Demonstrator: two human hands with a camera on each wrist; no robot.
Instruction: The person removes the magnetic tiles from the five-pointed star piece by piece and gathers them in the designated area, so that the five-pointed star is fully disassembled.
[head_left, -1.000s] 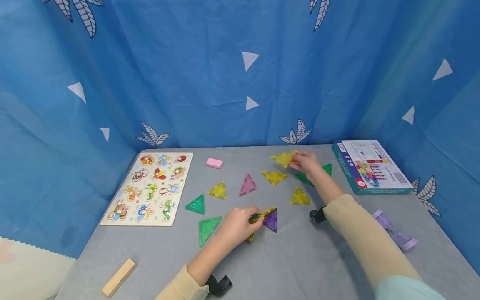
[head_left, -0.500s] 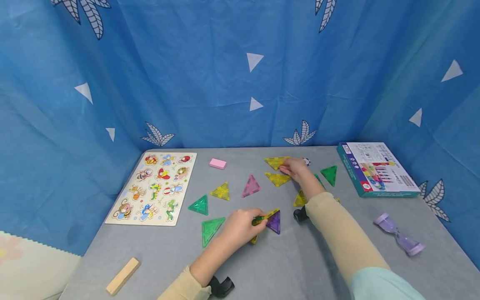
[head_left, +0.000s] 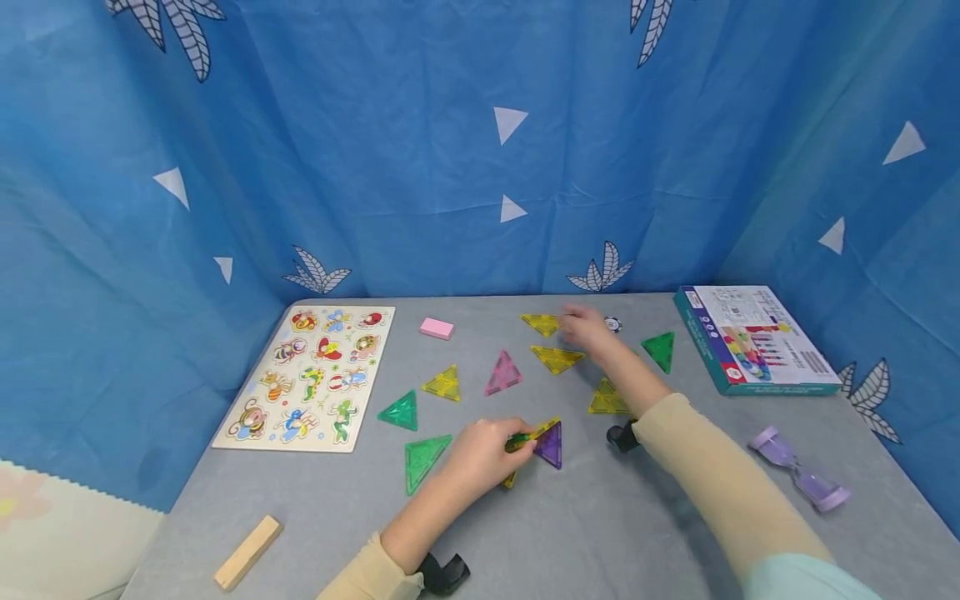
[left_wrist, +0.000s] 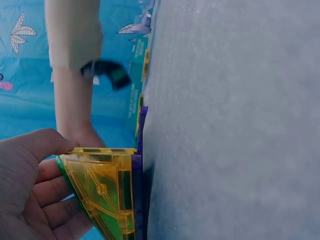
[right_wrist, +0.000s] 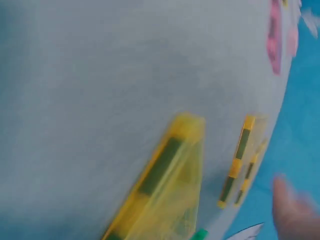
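Note:
My left hand (head_left: 483, 450) grips a small standing build of magnetic tiles low over the grey table. In the left wrist view, its yellow triangle tile (left_wrist: 97, 185) faces the camera, with green behind and a purple tile (left_wrist: 137, 200) along the table side. The thumb lies on the build's top edge, the other fingers behind it. My right hand (head_left: 588, 328), blurred in its wrist view, is beside a flat yellow triangle tile (head_left: 540, 324) at the back and holds nothing. A second yellow triangle tile (head_left: 557, 359) lies just in front of that one.
Loose triangle tiles lie around: pink (head_left: 502, 373), yellow (head_left: 444, 383), green (head_left: 400, 411) and a larger green (head_left: 424, 460). A picture puzzle board (head_left: 307, 379) is at left, with a wooden block (head_left: 248, 553) nearer. At right are a box (head_left: 757, 340) and a purple sand timer (head_left: 800, 469).
My right hand has lowered a yellow triangle tile onto the back of the table, let go of it and drawn slightly right. The left hand keeps its hold on the tile build.

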